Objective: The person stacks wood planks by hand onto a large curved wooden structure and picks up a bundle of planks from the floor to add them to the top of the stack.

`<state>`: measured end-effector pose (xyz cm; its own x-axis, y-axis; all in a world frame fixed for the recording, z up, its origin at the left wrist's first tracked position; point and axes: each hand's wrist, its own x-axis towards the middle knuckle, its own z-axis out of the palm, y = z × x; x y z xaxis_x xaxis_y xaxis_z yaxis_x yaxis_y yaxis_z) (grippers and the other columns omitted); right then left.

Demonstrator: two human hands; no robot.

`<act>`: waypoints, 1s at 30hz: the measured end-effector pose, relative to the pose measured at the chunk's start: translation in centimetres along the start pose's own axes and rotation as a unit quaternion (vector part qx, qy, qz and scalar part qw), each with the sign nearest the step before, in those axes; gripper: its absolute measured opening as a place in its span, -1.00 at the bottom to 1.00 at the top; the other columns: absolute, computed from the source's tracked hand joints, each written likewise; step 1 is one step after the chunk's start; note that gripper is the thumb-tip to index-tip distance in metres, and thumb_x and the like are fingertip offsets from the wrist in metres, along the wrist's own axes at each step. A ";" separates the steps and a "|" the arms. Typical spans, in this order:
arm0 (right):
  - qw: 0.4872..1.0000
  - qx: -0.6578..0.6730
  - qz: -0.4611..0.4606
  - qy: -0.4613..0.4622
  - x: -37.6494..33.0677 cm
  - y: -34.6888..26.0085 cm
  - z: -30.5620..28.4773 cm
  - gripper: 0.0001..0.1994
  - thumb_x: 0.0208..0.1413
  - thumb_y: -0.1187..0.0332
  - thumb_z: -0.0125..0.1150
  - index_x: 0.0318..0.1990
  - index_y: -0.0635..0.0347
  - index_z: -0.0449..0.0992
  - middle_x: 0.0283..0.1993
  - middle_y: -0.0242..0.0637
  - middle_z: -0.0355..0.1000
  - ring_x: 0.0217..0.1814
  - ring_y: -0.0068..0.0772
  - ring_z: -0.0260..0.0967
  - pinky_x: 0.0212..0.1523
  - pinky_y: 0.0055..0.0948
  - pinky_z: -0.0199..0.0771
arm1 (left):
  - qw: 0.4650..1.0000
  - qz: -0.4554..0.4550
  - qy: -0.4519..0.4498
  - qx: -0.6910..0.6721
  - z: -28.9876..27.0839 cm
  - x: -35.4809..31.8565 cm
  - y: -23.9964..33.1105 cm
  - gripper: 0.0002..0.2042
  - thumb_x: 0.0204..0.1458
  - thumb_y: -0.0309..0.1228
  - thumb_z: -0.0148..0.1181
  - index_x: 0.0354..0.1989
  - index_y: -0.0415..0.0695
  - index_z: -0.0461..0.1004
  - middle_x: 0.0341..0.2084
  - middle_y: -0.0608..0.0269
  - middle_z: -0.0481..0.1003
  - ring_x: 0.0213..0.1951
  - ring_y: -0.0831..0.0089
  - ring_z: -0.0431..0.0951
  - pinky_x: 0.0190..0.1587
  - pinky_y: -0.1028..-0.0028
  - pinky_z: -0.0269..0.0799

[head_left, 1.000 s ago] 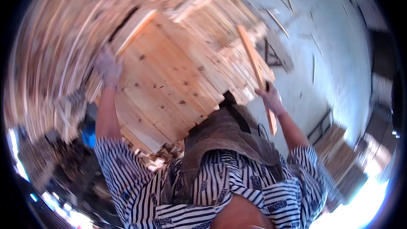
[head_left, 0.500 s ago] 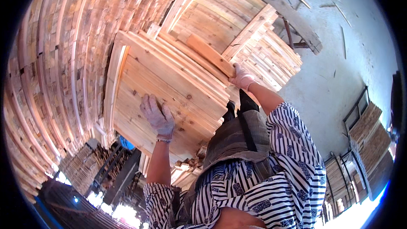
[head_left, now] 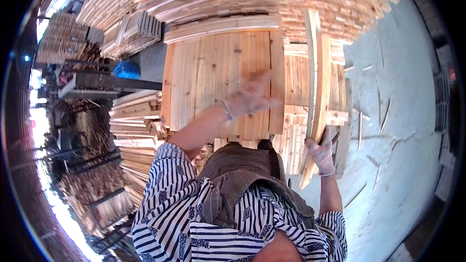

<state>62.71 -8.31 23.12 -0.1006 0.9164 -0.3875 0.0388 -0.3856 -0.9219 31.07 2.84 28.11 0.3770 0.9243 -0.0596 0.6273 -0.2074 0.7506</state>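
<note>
A person in a striped shirt and brown apron works among stacked pale timber. The right hand [head_left: 321, 154], in a white knit glove, is clamped on a long narrow wooden plank [head_left: 318, 92], held on edge just right of a flat panel of joined boards [head_left: 218, 75]. The gloved left hand [head_left: 250, 98], blurred, fingers spread apart, hovers over the panel's lower right corner.

left hand [head_left: 250, 98] motion-blurred, fingers indistinct
</note>
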 end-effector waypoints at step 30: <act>0.951 -0.070 0.111 -0.278 -1.7 -4.5 17.3 -0.32 0.21 0.36 0.27 0.41 0.23 0.08 0.24 -0.13 0.35 0.22 -0.35 0.34 0.21 -0.37 0.40 | 0.917 -0.053 0.267 0.292 -11.9 -17.5 -1.4 -0.71 0.03 -0.29 0.13 -0.04 0.13 0.45 -0.29 0.41 0.49 -0.18 0.37 0.53 -0.07 0.21 0.31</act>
<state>45.55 -9.98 28.03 -0.5843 0.5998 -0.5467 0.2479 -0.5096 -0.8239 15.51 -9.19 35.96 0.0020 0.9418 0.3361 0.9578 -0.0985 0.2702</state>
